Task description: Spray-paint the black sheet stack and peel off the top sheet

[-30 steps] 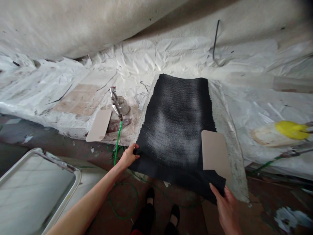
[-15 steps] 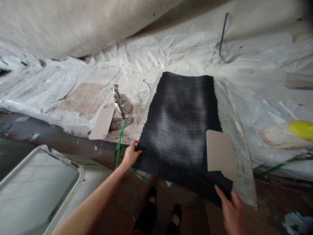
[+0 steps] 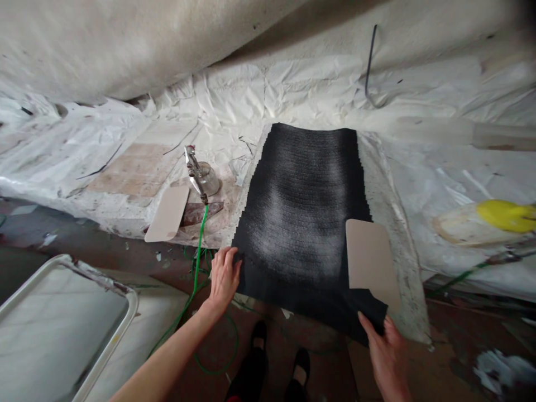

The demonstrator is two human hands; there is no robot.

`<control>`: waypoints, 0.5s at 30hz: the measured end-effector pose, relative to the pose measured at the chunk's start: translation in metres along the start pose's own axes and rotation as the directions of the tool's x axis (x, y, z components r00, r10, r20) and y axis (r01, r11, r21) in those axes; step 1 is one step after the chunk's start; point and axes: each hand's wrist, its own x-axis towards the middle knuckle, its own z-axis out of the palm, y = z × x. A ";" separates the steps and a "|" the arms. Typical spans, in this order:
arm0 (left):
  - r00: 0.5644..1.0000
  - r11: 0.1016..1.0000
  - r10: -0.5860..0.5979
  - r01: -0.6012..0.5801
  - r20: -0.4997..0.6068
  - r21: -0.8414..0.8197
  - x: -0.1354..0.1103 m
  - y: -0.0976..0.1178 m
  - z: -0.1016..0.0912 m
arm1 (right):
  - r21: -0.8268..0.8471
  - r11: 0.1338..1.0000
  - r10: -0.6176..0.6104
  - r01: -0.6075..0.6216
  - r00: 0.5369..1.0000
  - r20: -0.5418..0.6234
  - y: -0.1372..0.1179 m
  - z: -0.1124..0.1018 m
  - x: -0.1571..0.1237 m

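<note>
A black sheet (image 3: 305, 184) with jagged sides, rows of fine lines and whitish sprayed-looking patches lies over a larger pale board. Its near end hangs past the bench edge. My left hand (image 3: 225, 276) grips its near left edge with curled fingers. At the near right corner, my right hand (image 3: 387, 340) pinches the sheet between thumb and fingers, and that corner is folded up. A beige card with rounded corners (image 3: 371, 259) lies over the sheet's right side, its lower end partly covered by the folded corner.
Left of the sheet stands a spray gun (image 3: 196, 173) with a clear cup and green hose (image 3: 199, 245). Another beige card (image 3: 167, 213) lies beside it. A yellow-and-clear container (image 3: 481, 220) is at right. A white-rimmed panel (image 3: 71, 329) stands lower left.
My left hand has turned so its fingers curl over the sheet's left edge, back of the hand up. My right hand still pinches the corner. The whole view has shifted slightly.
</note>
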 end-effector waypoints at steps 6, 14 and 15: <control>0.858 0.886 0.455 -0.409 0.239 -0.220 -0.052 0.053 0.027 | 0.002 1.000 -0.001 0.001 1.000 0.005 -0.011 0.000 -0.003; 0.753 0.822 0.569 -0.525 0.330 -0.220 -0.067 0.105 0.050 | -0.003 0.999 -0.040 0.040 0.999 -0.013 -0.014 -0.006 0.000; 0.750 0.821 0.571 -0.530 0.334 -0.213 -0.066 0.109 0.052 | 0.003 0.999 -0.054 0.054 0.999 0.000 -0.014 -0.006 0.002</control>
